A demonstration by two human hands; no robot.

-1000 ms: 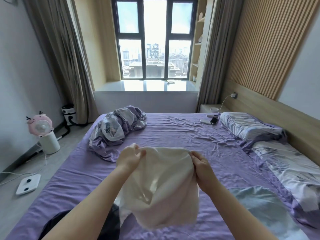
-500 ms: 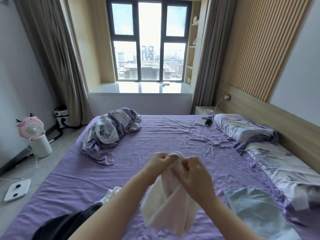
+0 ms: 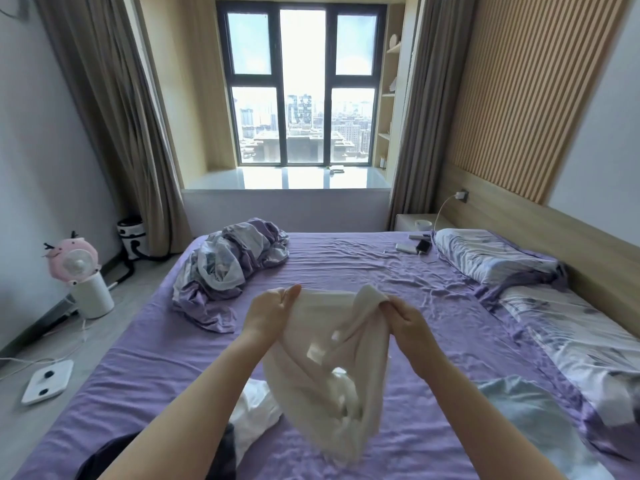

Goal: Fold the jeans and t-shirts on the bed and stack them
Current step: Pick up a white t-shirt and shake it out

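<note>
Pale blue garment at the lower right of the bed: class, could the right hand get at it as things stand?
Probably not yet: the right hand grips the cream t-shirt, though the pale blue garment lies uncovered beside that arm.

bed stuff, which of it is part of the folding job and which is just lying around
Part of the job:
- cream t-shirt, held up by left hand and right hand
- white garment
- dark garment
- light blue garment

Lying about:
- crumpled duvet
- pillows
- phone
- pink fan
- floor scale
</note>
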